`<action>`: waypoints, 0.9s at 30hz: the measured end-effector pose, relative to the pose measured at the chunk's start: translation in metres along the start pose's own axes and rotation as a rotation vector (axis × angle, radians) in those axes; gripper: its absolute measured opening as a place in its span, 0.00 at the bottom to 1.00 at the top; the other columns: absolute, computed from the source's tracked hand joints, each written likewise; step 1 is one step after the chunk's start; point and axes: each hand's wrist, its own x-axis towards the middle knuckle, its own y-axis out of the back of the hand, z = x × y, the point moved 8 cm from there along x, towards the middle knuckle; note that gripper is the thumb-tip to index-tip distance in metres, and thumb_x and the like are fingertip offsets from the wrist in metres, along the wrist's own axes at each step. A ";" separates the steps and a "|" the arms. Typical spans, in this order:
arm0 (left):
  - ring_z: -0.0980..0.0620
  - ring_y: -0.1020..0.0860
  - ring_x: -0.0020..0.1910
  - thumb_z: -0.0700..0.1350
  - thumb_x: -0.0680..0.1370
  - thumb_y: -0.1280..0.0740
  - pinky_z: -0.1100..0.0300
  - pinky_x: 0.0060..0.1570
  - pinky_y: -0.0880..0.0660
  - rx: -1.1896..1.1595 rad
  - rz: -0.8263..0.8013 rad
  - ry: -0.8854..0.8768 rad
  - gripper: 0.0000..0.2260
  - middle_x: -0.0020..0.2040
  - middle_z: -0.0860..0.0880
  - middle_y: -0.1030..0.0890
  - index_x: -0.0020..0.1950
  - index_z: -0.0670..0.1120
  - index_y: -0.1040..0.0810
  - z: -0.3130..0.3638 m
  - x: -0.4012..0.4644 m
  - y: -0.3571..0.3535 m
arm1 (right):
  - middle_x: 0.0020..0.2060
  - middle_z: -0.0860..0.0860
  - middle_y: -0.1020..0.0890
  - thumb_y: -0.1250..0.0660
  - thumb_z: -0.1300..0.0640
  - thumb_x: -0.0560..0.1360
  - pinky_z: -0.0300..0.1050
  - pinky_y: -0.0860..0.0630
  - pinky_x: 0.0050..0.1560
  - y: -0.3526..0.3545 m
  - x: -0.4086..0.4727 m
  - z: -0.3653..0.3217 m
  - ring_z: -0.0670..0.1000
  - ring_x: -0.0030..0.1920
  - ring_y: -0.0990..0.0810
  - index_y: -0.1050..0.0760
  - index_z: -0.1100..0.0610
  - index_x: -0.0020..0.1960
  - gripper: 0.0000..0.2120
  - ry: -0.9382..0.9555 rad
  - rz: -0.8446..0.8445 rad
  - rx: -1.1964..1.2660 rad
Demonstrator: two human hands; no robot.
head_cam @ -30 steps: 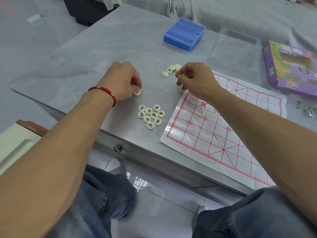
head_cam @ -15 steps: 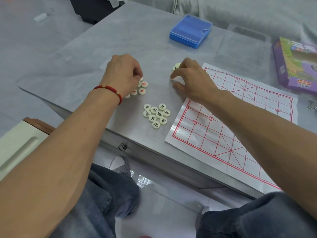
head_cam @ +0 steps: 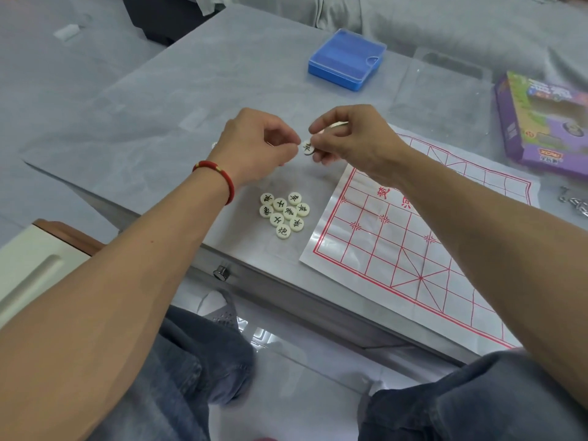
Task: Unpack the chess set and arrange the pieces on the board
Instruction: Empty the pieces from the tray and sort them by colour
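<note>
Right hand (head_cam: 350, 138) pinches a black-marked piece (head_cam: 308, 148); left hand (head_cam: 257, 144) curled, contents unclear. Disc likely light, rigid, slick; grip rim.

nine cream pieces (head_cam: 284, 214) clustered beside red-lined board (head_cam: 413, 237), perhaps touching

Piece cluster (head_cam: 284, 214) lying on table (head_cam: 152, 100), just left of board (head_cam: 413, 249). Both hands hovering behind cluster: left hand (head_cam: 257, 146), right hand (head_cam: 353, 138) pinching one piece (head_cam: 308, 148) between them. Lidded box (head_cam: 346, 58) sitting further behind; game box (head_cam: 541, 122) lying far right.
</note>
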 end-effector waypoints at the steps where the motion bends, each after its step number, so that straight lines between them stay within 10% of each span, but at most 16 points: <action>1: 0.55 0.18 0.35 0.44 0.73 0.26 0.61 0.37 0.23 -0.057 -0.024 0.027 0.04 0.36 0.50 0.16 0.47 0.49 0.15 -0.002 -0.001 -0.004 | 0.40 0.61 0.14 0.29 0.65 0.77 0.46 0.16 0.47 -0.002 -0.001 -0.002 0.54 0.40 0.14 0.23 0.66 0.57 0.11 0.000 -0.015 0.031; 8: 0.52 0.18 0.32 0.41 0.72 0.24 0.62 0.34 0.24 -0.052 -0.035 0.107 0.03 0.34 0.46 0.16 0.45 0.45 0.15 -0.007 -0.003 0.001 | 0.41 0.59 0.13 0.28 0.62 0.77 0.48 0.17 0.46 -0.012 -0.002 -0.008 0.54 0.40 0.15 0.22 0.67 0.56 0.11 0.014 -0.071 -0.056; 18: 0.62 0.23 0.40 0.41 0.72 0.29 0.58 0.53 0.24 0.502 -0.231 -0.105 0.06 0.35 0.56 0.18 0.43 0.52 0.17 0.008 -0.015 -0.013 | 0.47 0.50 0.15 0.37 0.60 0.77 0.50 0.21 0.56 0.050 0.014 0.022 0.52 0.51 0.18 0.18 0.52 0.53 0.11 0.034 0.376 -0.610; 27: 0.55 0.19 0.42 0.41 0.72 0.30 0.57 0.50 0.20 0.535 -0.274 -0.108 0.06 0.36 0.55 0.17 0.43 0.49 0.13 0.008 -0.023 -0.016 | 0.60 0.57 0.30 0.43 0.50 0.82 0.56 0.30 0.56 0.002 0.028 0.031 0.60 0.59 0.31 0.35 0.45 0.76 0.22 0.223 0.126 -1.162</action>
